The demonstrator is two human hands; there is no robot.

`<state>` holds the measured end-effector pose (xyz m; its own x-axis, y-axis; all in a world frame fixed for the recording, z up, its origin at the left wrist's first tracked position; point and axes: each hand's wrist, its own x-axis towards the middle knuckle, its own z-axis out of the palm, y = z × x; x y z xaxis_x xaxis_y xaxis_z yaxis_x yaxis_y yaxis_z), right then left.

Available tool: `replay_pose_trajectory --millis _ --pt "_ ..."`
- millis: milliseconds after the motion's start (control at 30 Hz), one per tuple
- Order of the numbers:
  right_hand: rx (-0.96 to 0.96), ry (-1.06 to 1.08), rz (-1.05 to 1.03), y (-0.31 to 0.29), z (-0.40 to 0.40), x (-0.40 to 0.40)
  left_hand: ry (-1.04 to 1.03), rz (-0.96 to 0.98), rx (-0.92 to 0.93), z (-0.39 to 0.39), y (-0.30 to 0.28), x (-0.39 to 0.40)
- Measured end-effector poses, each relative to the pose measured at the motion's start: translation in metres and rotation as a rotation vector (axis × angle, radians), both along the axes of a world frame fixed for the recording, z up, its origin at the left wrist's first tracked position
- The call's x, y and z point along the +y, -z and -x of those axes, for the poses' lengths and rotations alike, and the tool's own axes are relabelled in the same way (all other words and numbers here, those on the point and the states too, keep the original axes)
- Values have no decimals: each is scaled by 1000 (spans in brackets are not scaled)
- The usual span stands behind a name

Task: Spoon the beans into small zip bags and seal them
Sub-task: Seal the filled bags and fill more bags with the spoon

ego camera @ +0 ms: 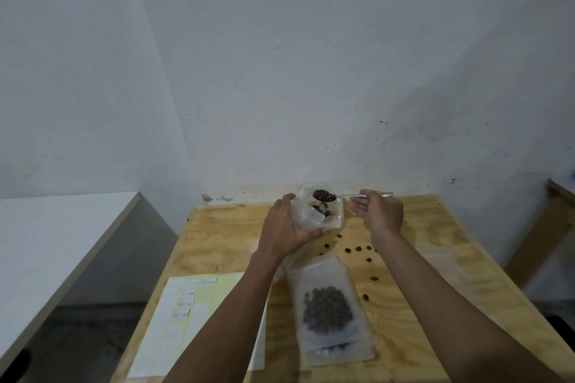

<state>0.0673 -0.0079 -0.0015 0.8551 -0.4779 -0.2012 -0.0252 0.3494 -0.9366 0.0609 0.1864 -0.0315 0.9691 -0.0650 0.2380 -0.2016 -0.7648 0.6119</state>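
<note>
There is a single view, from a wide-angle camera worn on the person's head. It looks forward and down over the wooden worktop (435,258), pitched high enough that the white wall (311,56) behind the worktop fills the upper half of the frame. Both forearms reach in from the bottom edge, so the worktop sits close, within arm's reach below the lens.
</note>
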Motion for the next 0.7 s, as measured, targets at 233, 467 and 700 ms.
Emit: replay_pose_trajectory --millis 233,467,700 --pt "-62 -84 70 -14 8 4 -74 -82 5 7 -8 -1" --pt "-180 -250 383 -10 16 16 -85 -50 -28 9 -11 -4" --pt "-58 115 223 3 5 17 -134 -5 -56 6 -9 2"
